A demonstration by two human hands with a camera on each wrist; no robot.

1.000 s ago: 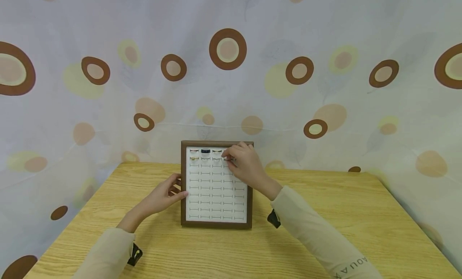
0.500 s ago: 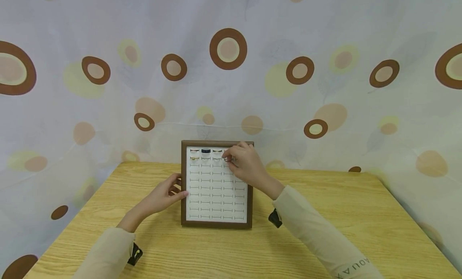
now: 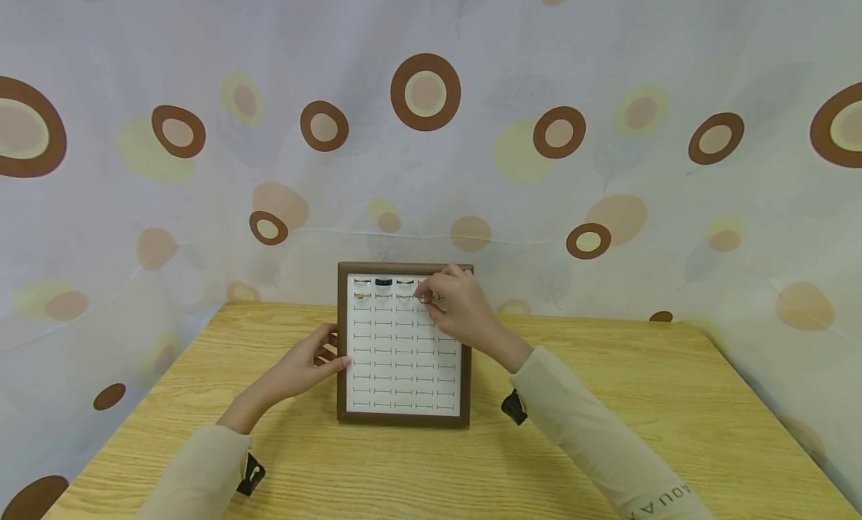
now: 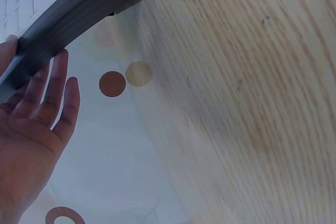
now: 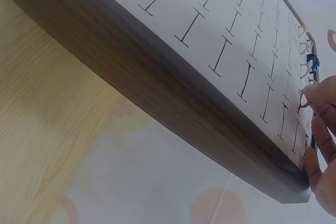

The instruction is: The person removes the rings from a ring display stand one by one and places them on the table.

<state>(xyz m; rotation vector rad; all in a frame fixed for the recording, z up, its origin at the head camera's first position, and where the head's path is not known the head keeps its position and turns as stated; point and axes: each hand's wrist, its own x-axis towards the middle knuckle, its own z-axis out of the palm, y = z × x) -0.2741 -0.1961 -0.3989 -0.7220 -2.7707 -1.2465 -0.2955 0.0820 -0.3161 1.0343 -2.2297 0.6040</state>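
A ring display board (image 3: 404, 420) with a brown wooden frame and a white slotted face stands propped up on the table. My left hand (image 3: 303, 364) grips its left edge, thumb on the front and fingers behind; the left wrist view shows these fingers (image 4: 54, 90) along the frame's side. With thumb and fingertips, my right hand (image 3: 463, 309) pinches a thin ring (image 5: 303, 101) at a second-row slot toward the right. Other rings sit in the top two rows, among them a wide dark blue ring (image 3: 384, 282) and a gold-coloured ring (image 3: 362, 296). My right hand hides the upper right slots.
The wooden table (image 3: 606, 400) reaches out on both sides of the board. Right behind it hangs a pale curtain (image 3: 485, 191) with brown circles. Rows of slots without rings fill the lower part of the board's face.
The right hand's fingertips shift very slightly at the same slot, and the ring there shows a little differently. The left hand and the board stay where they were.
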